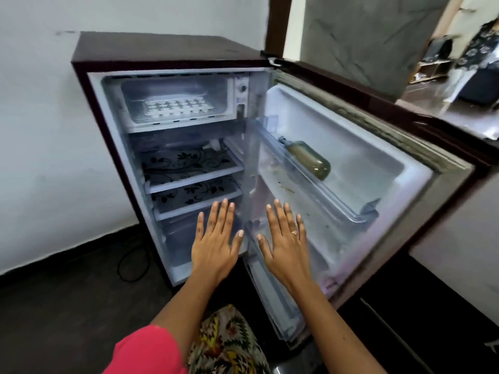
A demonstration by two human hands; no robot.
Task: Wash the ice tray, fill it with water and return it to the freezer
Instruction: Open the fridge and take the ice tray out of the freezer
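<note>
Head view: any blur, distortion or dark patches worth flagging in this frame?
Head view: the wide lens bows the edges of the fridge; the person at top right is smeared by blur; the left hand and right hand are sharp; the ice tray is soft but readable; the floor is dim.

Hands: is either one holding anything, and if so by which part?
Nothing is held. The left hand and right hand are spread flat and empty before the open fridge; the ice tray lies in the freezer compartment.
</note>
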